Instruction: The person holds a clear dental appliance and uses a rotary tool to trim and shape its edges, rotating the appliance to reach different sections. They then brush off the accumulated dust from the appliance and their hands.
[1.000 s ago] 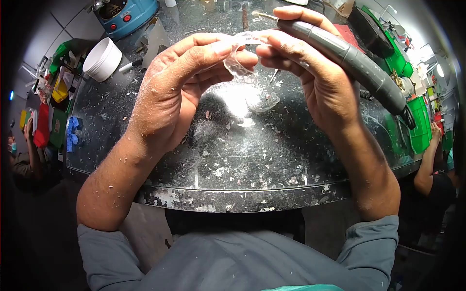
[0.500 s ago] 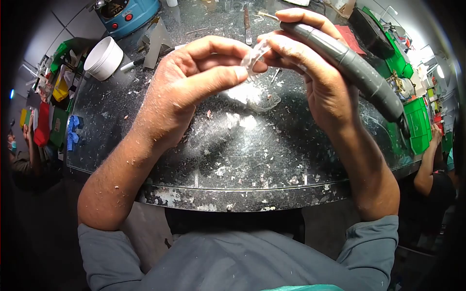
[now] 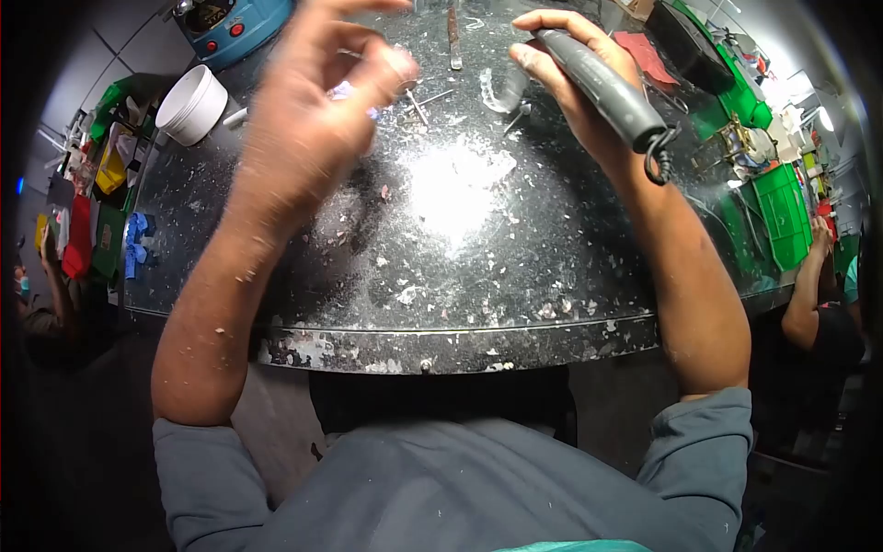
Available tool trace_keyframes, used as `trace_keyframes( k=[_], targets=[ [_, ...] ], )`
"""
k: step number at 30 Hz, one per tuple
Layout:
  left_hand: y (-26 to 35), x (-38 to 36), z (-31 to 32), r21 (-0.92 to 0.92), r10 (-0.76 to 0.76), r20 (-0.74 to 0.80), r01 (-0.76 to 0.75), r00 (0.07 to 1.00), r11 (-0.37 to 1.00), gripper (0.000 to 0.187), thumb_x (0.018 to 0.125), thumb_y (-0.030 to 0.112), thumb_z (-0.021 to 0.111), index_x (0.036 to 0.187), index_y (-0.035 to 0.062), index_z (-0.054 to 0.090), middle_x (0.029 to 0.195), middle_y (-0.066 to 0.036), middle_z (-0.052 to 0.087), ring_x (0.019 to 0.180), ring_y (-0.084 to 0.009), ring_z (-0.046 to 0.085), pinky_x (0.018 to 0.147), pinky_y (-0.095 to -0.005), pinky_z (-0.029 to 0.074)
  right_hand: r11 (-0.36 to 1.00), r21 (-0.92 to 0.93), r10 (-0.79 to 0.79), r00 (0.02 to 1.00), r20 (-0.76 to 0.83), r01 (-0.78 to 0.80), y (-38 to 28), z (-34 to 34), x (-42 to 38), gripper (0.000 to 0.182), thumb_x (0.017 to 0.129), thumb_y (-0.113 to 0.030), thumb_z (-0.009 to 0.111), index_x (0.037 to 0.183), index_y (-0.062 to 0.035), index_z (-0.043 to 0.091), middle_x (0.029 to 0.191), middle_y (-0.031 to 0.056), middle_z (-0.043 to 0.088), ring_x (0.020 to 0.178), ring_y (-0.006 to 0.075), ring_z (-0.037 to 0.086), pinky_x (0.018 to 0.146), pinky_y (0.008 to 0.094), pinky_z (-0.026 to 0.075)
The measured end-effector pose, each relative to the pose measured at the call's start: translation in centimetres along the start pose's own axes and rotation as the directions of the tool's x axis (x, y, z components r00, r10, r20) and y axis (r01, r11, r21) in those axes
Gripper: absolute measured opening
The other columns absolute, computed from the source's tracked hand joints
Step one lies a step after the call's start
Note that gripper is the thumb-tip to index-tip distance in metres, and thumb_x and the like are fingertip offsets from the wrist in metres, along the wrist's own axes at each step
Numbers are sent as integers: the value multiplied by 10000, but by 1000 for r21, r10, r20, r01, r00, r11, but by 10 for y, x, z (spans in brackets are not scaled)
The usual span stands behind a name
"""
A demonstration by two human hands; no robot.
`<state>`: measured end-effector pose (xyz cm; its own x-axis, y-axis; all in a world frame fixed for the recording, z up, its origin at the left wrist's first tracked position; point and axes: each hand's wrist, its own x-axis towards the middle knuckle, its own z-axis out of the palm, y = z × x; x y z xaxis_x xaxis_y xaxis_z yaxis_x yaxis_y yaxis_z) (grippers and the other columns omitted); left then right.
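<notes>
My left hand [image 3: 308, 110] is raised above the left part of the bench, blurred by motion. Its thumb and forefinger are apart, and I make out nothing held between them. My right hand [image 3: 589, 78] is wrapped around a dark grey rotary handpiece [image 3: 602, 92], its coiled cord hanging from the rear end. The front tip of the tool does not show. Just left of the right fingertips, a clear, arch-shaped dental aligner [image 3: 497, 94] is on the bench, partly blurred. Small metal tools [image 3: 418, 106] rest between the hands.
White flakes and dust cover the dark bench [image 3: 368, 285]. A white tub [image 3: 193, 106] and a blue machine [image 3: 230, 32] stand left. A thin knife [image 3: 454, 41] lies at the back. Green bins [image 3: 782, 216] line the right side, near another person's arm [image 3: 805, 294].
My hands have separated. The left moved up and left, off the clear aligner that both fingertips were touching. My right hand keeps the handpiece, now turned steeper. The view has tilted slightly.
</notes>
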<state>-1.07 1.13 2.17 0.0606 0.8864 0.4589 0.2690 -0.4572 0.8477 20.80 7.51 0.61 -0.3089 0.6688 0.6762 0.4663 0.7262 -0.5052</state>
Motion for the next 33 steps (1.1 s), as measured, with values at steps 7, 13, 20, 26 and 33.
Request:
trace_keyframes(
  k=[7, 13, 20, 26, 33],
  targets=[
    [-14, -16, 9, 533, 202, 429, -427, 880, 731, 245, 768, 218, 758, 986, 115, 709, 1088, -44, 585, 1013, -221, 539, 950, -351, 412, 541, 822, 187, 978, 88, -178, 22, 14, -7, 443, 939, -434, 535, 1232, -101, 553, 1239, 65, 564, 1063, 144, 567, 850, 360, 513],
    [-5, -6, 4, 182, 7, 161, -37, 987, 983, 227, 791, 144, 745, 1001, 73, 695, 980, -45, 682, 920, -150, 631, 853, -289, 491, 531, 828, 164, 981, 106, -178, -8, 11, -2, 458, 988, -417, 445, 1208, -26, 539, 1033, 130, 663, 969, 177, 645, 848, 346, 519],
    [-6, -8, 3, 109, 136, 173, -156, 975, 982, 250, 805, 94, 732, 1042, 45, 670, 975, -54, 681, 906, -111, 633, 849, -255, 506, 520, 800, 234, 950, 205, -301, -29, 10, -8, 216, 877, -107, 662, 1048, -41, 548, 930, 105, 653, 848, 163, 665, 731, 278, 571],
    [-4, -10, 4, -387, 48, 87, -11, 995, 922, 331, 808, 14, 699, 1129, 6, 619, 1031, -99, 675, 946, -129, 644, 887, -267, 513, 315, 884, 291, 922, 256, -345, -35, 12, -15, 235, 872, -74, 652, 1061, -41, 517, 928, 95, 626, 857, 171, 661, 761, 313, 581],
    [-8, -9, 2, -328, 85, 156, -29, 984, 944, 328, 830, 62, 687, 1137, -18, 603, 1051, -129, 666, 955, -178, 663, 901, -325, 527, 499, 779, 406, 897, 177, -380, -44, 8, -9, 280, 873, -74, 619, 1120, -31, 493, 999, 109, 588, 938, 162, 634, 895, 377, 523]
  ],
)
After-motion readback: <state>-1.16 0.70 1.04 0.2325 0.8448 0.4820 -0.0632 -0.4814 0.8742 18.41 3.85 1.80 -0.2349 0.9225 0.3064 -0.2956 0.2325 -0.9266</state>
